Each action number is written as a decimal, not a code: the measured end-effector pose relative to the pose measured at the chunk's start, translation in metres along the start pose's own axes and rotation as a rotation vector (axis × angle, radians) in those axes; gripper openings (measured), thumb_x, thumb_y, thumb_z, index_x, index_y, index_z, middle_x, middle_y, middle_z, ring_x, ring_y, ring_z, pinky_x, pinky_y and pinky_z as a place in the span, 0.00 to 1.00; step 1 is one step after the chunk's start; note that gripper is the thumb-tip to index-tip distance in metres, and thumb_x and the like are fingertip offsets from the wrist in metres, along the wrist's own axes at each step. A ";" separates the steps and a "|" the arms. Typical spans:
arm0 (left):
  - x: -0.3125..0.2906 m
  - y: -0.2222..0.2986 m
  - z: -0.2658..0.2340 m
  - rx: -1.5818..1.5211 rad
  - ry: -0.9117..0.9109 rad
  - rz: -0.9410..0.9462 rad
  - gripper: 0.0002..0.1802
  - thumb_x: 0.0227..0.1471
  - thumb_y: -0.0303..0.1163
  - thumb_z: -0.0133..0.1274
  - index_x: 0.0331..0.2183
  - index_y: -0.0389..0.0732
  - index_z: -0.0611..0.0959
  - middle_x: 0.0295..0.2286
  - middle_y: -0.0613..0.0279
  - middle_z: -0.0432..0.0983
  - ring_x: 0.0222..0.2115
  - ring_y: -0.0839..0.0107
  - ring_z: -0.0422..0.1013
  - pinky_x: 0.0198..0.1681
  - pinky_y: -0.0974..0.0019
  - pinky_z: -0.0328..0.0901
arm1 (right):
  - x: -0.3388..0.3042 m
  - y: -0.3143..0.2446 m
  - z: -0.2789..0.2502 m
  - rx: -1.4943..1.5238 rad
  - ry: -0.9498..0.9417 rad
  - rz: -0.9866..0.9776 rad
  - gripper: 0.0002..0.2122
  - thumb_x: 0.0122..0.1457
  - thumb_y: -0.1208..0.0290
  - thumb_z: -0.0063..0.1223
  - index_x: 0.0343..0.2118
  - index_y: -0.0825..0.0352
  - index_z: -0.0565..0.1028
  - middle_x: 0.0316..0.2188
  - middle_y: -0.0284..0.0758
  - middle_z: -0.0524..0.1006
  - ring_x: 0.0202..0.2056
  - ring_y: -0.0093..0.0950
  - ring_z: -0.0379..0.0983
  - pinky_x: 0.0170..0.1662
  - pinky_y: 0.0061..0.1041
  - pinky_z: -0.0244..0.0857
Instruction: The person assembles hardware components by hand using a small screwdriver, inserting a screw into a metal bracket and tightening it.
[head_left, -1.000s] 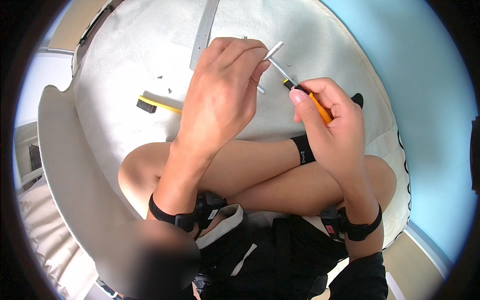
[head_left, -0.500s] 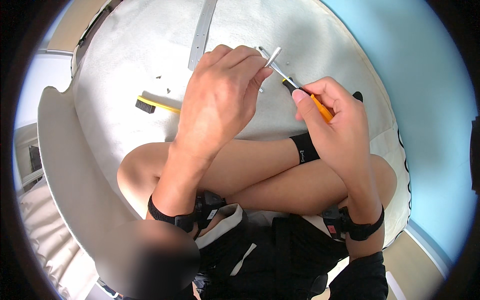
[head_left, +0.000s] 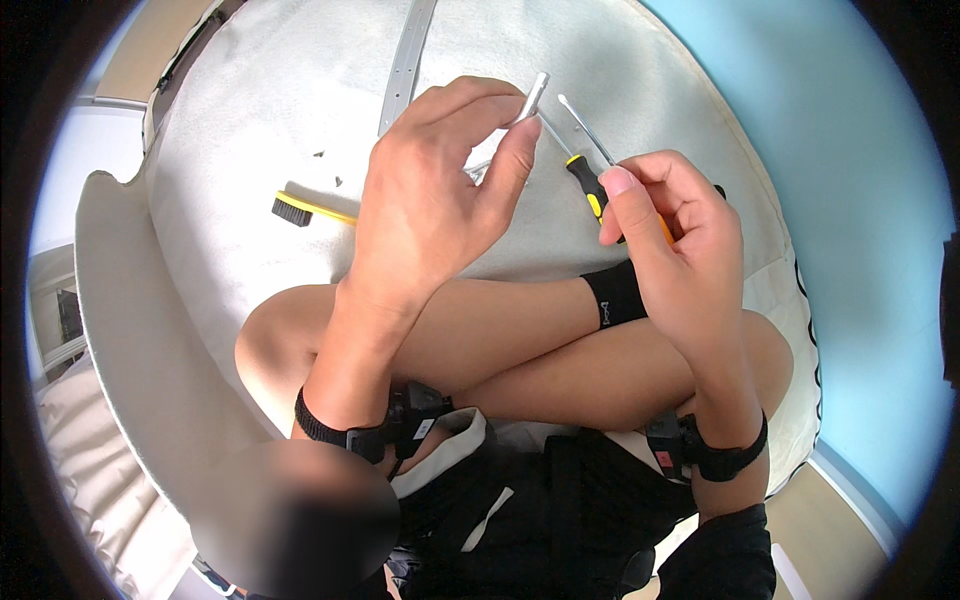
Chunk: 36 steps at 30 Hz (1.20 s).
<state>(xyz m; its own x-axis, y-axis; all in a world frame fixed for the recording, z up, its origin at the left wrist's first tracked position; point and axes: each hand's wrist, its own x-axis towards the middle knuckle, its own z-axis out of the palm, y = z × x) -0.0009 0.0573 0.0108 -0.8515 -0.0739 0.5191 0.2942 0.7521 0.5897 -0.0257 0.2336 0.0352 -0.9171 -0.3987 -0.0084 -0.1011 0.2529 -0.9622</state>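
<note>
My left hand [head_left: 435,195] is raised over the white cloth and pinches a short silver metal rod [head_left: 532,98] between thumb and fingers. My right hand [head_left: 680,250] grips a screwdriver [head_left: 588,172] with a black and orange handle; its thin shaft points up and to the left, and its tip is a little to the right of the rod, apart from it. Both hands hover above my crossed bare legs.
A white cloth [head_left: 260,130] covers the surface in front of me. On it lie a yellow-handled brush with black bristles [head_left: 305,210], a long grey metal strip [head_left: 408,60] and a few small dark bits [head_left: 330,170]. A blue wall [head_left: 850,200] stands to the right.
The screwdriver tip has pulled away from the silver rod and now stands apart to its right. My left hand has lifted the rod slightly and turned it more upright.
</note>
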 end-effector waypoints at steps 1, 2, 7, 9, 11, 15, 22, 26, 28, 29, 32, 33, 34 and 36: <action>0.000 0.001 -0.001 -0.003 -0.002 -0.002 0.07 0.48 0.28 0.54 0.30 0.34 0.80 0.30 0.57 0.76 0.30 0.67 0.73 0.35 0.70 0.66 | 0.000 0.000 0.000 -0.003 -0.001 -0.009 0.10 0.57 0.69 0.48 0.28 0.72 0.70 0.15 0.30 0.71 0.19 0.12 0.63 0.23 0.13 0.55; 0.001 0.002 -0.002 -0.006 -0.003 -0.005 0.07 0.47 0.28 0.54 0.30 0.34 0.80 0.30 0.57 0.76 0.30 0.67 0.73 0.35 0.70 0.66 | -0.001 0.000 0.000 0.002 -0.002 -0.008 0.10 0.57 0.69 0.48 0.28 0.72 0.70 0.15 0.30 0.71 0.19 0.12 0.63 0.23 0.13 0.55; 0.001 0.003 -0.001 -0.011 0.000 0.001 0.07 0.47 0.27 0.54 0.30 0.34 0.80 0.29 0.57 0.76 0.31 0.66 0.72 0.35 0.69 0.66 | 0.000 -0.002 -0.001 0.016 -0.020 0.009 0.10 0.57 0.68 0.48 0.28 0.72 0.70 0.16 0.31 0.72 0.20 0.13 0.65 0.24 0.13 0.56; 0.000 0.002 0.000 -0.011 0.006 0.004 0.07 0.47 0.27 0.54 0.30 0.35 0.80 0.30 0.57 0.76 0.31 0.66 0.72 0.35 0.69 0.66 | 0.000 -0.002 -0.002 0.016 -0.023 0.001 0.10 0.57 0.68 0.49 0.28 0.72 0.70 0.16 0.31 0.72 0.20 0.13 0.66 0.24 0.13 0.57; 0.000 0.002 0.000 -0.009 0.000 0.019 0.07 0.47 0.27 0.54 0.30 0.35 0.80 0.30 0.57 0.76 0.31 0.66 0.72 0.35 0.69 0.66 | 0.000 -0.001 -0.002 0.012 -0.026 -0.005 0.10 0.57 0.68 0.49 0.29 0.72 0.70 0.17 0.31 0.72 0.20 0.14 0.66 0.24 0.14 0.57; 0.001 0.002 -0.002 0.020 -0.028 0.057 0.07 0.46 0.27 0.55 0.30 0.35 0.81 0.31 0.56 0.76 0.31 0.66 0.72 0.35 0.68 0.66 | -0.001 -0.001 -0.002 0.006 -0.034 -0.007 0.10 0.57 0.68 0.49 0.29 0.73 0.70 0.17 0.32 0.73 0.21 0.14 0.68 0.24 0.14 0.58; 0.000 0.001 -0.001 0.013 -0.008 0.084 0.08 0.45 0.27 0.55 0.31 0.35 0.81 0.32 0.56 0.76 0.33 0.65 0.72 0.36 0.68 0.66 | -0.001 0.000 -0.001 0.012 -0.032 -0.004 0.10 0.56 0.69 0.51 0.29 0.73 0.70 0.19 0.33 0.73 0.21 0.14 0.68 0.24 0.14 0.59; 0.001 0.001 -0.002 -0.009 -0.019 0.100 0.09 0.45 0.26 0.55 0.33 0.36 0.81 0.32 0.56 0.76 0.32 0.65 0.72 0.36 0.68 0.66 | 0.000 0.005 -0.001 -0.041 0.018 -0.051 0.10 0.54 0.70 0.54 0.29 0.73 0.70 0.19 0.32 0.73 0.21 0.15 0.66 0.25 0.14 0.59; 0.002 0.002 -0.002 -0.011 -0.055 0.066 0.11 0.45 0.26 0.55 0.35 0.37 0.80 0.31 0.57 0.76 0.30 0.65 0.72 0.35 0.67 0.66 | 0.000 0.010 -0.002 -0.067 0.047 -0.077 0.10 0.53 0.70 0.55 0.30 0.73 0.71 0.20 0.33 0.73 0.22 0.15 0.65 0.25 0.14 0.59; 0.002 0.006 -0.004 -0.012 -0.090 0.023 0.12 0.45 0.26 0.55 0.36 0.37 0.80 0.30 0.57 0.76 0.29 0.66 0.71 0.35 0.67 0.66 | 0.000 0.010 -0.002 -0.070 0.055 -0.083 0.10 0.52 0.70 0.55 0.30 0.73 0.71 0.20 0.33 0.73 0.22 0.15 0.65 0.25 0.14 0.59; 0.002 0.003 -0.004 0.015 -0.087 0.045 0.14 0.45 0.26 0.55 0.38 0.39 0.79 0.27 0.58 0.75 0.27 0.67 0.69 0.33 0.67 0.65 | 0.001 0.010 -0.001 -0.078 0.066 -0.096 0.11 0.51 0.70 0.57 0.30 0.73 0.71 0.20 0.34 0.73 0.22 0.15 0.65 0.26 0.15 0.60; 0.002 0.002 -0.003 0.027 -0.068 0.077 0.15 0.45 0.26 0.55 0.39 0.40 0.79 0.26 0.59 0.75 0.26 0.68 0.69 0.32 0.67 0.65 | 0.001 0.010 -0.001 -0.083 0.063 -0.091 0.11 0.51 0.70 0.57 0.31 0.73 0.71 0.20 0.34 0.73 0.22 0.15 0.65 0.26 0.15 0.60; 0.002 0.002 -0.004 0.022 -0.068 0.073 0.14 0.45 0.27 0.55 0.38 0.40 0.79 0.25 0.59 0.75 0.25 0.68 0.68 0.32 0.67 0.64 | 0.001 0.010 -0.002 -0.089 0.060 -0.087 0.11 0.51 0.71 0.57 0.31 0.73 0.71 0.20 0.34 0.73 0.22 0.15 0.65 0.26 0.15 0.60; 0.004 0.005 -0.005 0.011 -0.067 0.067 0.13 0.45 0.27 0.56 0.37 0.40 0.80 0.23 0.59 0.74 0.25 0.68 0.68 0.31 0.67 0.64 | 0.001 0.010 -0.002 -0.089 0.060 -0.091 0.11 0.51 0.71 0.57 0.30 0.73 0.71 0.20 0.34 0.73 0.22 0.15 0.64 0.26 0.14 0.60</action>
<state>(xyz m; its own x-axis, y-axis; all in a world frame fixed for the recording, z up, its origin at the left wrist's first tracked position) -0.0004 0.0576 0.0193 -0.8575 0.0202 0.5141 0.3465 0.7613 0.5481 -0.0282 0.2371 0.0261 -0.9236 -0.3709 0.0970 -0.2168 0.2965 -0.9301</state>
